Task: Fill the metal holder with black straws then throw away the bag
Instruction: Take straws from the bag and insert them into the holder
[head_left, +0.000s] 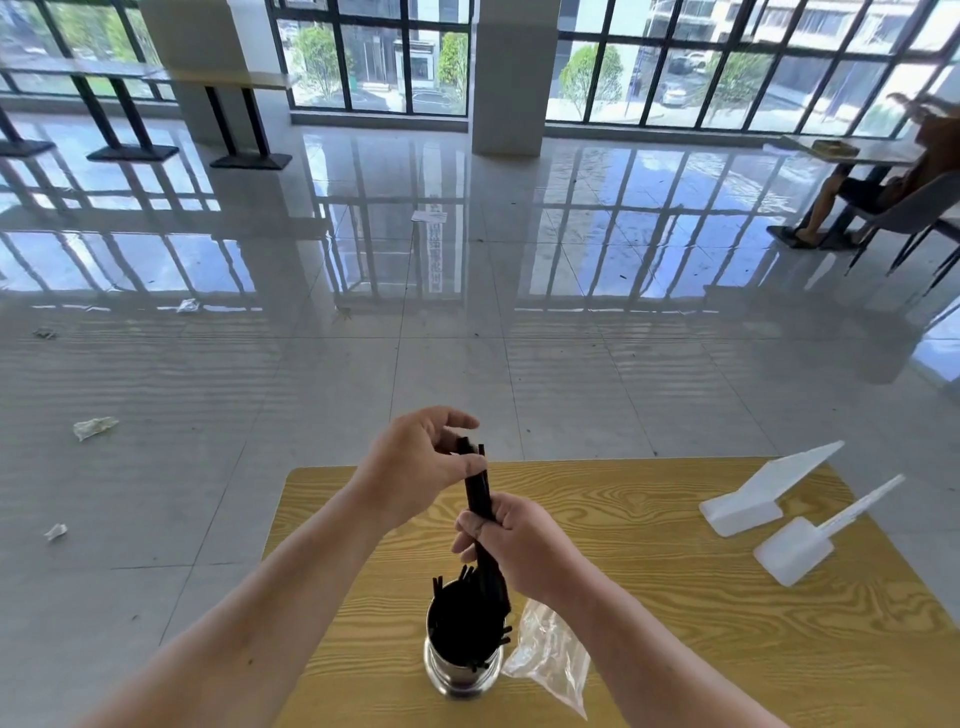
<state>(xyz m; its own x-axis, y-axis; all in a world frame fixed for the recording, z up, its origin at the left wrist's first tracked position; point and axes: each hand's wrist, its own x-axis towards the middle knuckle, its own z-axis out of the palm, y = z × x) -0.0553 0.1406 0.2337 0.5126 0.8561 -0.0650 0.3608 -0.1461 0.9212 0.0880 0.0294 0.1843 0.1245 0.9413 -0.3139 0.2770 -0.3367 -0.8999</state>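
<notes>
A shiny metal holder (462, 670) stands near the front of the wooden table (649, 519), with several black straws packed inside. A bundle of black straws (478, 486) rises above it, its lower end reaching down to the holder's mouth. My right hand (511, 545) grips the bundle around its middle. My left hand (423, 465) pinches the bundle's top end between thumb and fingers. A clear plastic bag (553, 654) lies crumpled on the table just right of the holder, partly under my right forearm.
Two white plastic scoops (753, 499) (800, 545) lie on the table's right side. Paper scraps (93, 427) litter the glossy tiled floor to the left. A person sits on a chair (904, 208) at a table at the far right.
</notes>
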